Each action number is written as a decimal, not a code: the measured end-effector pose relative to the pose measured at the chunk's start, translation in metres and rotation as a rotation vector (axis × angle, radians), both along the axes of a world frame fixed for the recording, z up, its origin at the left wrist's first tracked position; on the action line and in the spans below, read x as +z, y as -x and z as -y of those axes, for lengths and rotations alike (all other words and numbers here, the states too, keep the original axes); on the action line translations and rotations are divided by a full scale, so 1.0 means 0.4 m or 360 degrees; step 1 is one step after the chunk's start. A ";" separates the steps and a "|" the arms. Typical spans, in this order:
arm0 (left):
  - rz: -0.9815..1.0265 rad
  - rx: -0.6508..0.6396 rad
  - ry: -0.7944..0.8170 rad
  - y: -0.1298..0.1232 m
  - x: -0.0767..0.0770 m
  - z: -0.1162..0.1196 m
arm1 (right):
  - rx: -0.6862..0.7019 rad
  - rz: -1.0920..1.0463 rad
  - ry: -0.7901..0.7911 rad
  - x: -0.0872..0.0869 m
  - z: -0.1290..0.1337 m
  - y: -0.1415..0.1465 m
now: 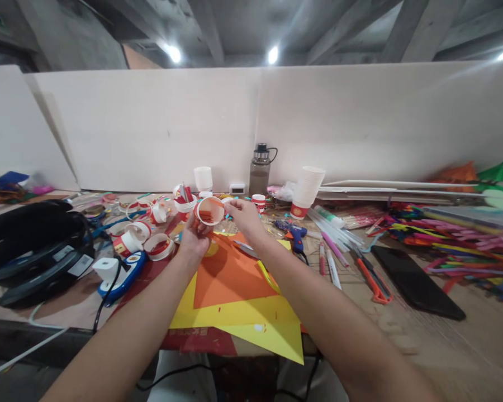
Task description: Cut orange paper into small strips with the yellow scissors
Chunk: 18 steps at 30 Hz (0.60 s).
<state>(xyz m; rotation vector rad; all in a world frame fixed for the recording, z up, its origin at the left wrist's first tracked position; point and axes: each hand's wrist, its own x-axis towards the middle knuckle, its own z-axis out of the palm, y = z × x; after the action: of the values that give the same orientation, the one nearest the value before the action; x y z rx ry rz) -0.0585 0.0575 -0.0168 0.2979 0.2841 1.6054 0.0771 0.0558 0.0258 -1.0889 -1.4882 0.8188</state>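
Observation:
My left hand (195,237) is wrapped round a paper cup (216,206) from below and the left. The cup is tilted with its mouth towards me, and something orange shows at its inside and lower side. My right hand (243,216) pinches at the cup's right rim; its fingertips are partly hidden. Beneath both hands lie orange paper (230,279) and yellow paper (272,321). Scissors with a yellow handle (268,277) rest on the sheets, partly covered by my right forearm.
Cut cup rings (159,247), a blue power strip (128,276) and a black headset (33,251) lie left. Behind stand a bottle (260,173) and stacked cups (308,187). A glue gun (295,233), a utility knife (371,279), a phone (417,282) and pipe cleaners (465,240) lie right.

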 end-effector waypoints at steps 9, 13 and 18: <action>-0.0013 0.0010 -0.0005 -0.001 0.011 0.008 | 0.0095 -0.0158 0.0104 0.026 0.016 -0.008; 0.0031 -0.0022 0.0014 0.001 0.010 0.003 | -0.0130 0.0360 -0.0470 0.035 0.047 0.000; -0.0005 -0.0091 0.0017 0.007 -0.003 -0.007 | -0.0218 0.0941 -0.0918 0.019 0.068 0.017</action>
<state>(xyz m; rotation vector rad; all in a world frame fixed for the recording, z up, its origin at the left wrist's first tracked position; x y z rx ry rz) -0.0614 0.0603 -0.0182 0.2978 0.2842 1.5466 0.0704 0.0287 0.0335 -1.0053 -1.9437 -0.0676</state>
